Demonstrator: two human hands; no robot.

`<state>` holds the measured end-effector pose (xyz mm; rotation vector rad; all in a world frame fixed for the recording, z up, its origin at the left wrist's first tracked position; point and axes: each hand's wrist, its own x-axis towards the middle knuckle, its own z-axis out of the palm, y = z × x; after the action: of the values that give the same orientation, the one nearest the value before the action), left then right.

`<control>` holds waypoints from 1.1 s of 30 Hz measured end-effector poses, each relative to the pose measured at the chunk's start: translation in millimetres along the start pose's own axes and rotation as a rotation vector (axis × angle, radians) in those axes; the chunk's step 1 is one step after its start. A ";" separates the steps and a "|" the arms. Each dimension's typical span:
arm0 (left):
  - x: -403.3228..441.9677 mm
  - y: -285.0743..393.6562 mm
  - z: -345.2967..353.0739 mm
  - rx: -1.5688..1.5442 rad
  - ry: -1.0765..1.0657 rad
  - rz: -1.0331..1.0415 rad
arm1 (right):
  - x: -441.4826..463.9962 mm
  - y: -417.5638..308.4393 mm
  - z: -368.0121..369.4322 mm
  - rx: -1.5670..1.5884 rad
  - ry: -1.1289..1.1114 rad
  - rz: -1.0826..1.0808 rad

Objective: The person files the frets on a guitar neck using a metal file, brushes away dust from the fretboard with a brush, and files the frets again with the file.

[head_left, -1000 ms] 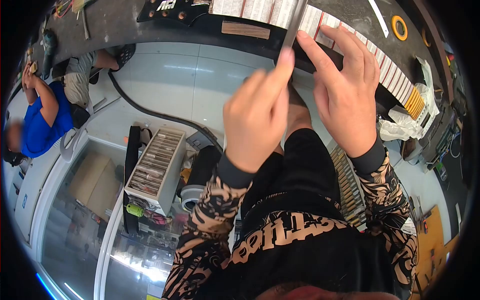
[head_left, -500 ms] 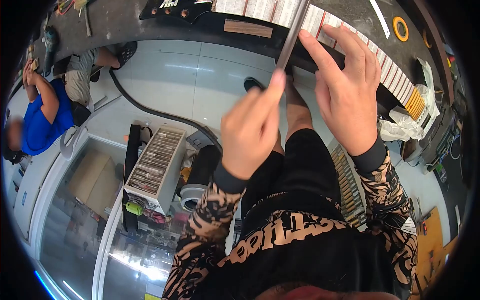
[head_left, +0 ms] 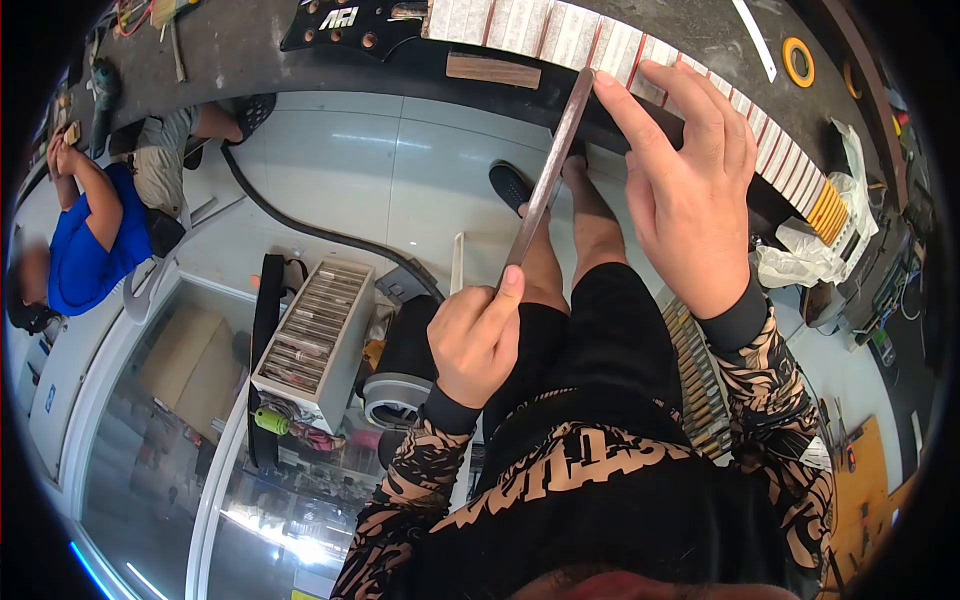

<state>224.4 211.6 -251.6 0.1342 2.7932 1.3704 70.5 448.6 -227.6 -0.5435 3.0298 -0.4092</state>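
My left hand (head_left: pixel 475 340) is closed around the lower end of a long, narrow metal file (head_left: pixel 549 180), thumb laid along it. The file slants up and right, its far tip at the near edge of a guitar neck (head_left: pixel 570 34). Pale masking strips cover the neck, with thin reddish lines at the frets and a yellow stretch at its right end. My right hand (head_left: pixel 695 195) is open, its fingers spread over the near edge of the neck. Its index fingertip lies beside the file's tip. A black headstock (head_left: pixel 350 28) with white lettering lies at the neck's left end.
On the dark bench lie a wooden block (head_left: pixel 493 71), a yellow tape roll (head_left: pixel 798 62) and a white ruler-like strip (head_left: pixel 755 38). A box of thin packets (head_left: pixel 315 325) stands below left. A person in blue (head_left: pixel 100 235) sits at far left. A black hose (head_left: pixel 310 225) crosses the floor.
My left hand has drawn the file down and left, so its tip has moved from across the neck to the near edge. My right hand has stayed nearly in place.
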 end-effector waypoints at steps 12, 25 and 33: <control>78.4 5.5 25.0 -0.046 0.037 0.004 | -1.8 -0.7 -0.4 -0.006 -0.001 0.002; 109.5 2.6 38.2 -0.162 0.120 0.062 | -1.6 -0.6 -2.2 -0.022 -0.016 0.005; -22.2 -2.7 -2.2 -0.021 -0.011 -0.052 | -1.1 0.1 -0.1 -0.008 -0.012 -0.005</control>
<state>246.3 206.2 -252.6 0.0685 2.7519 1.3829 71.5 449.1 -227.6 -0.5522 3.0211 -0.3925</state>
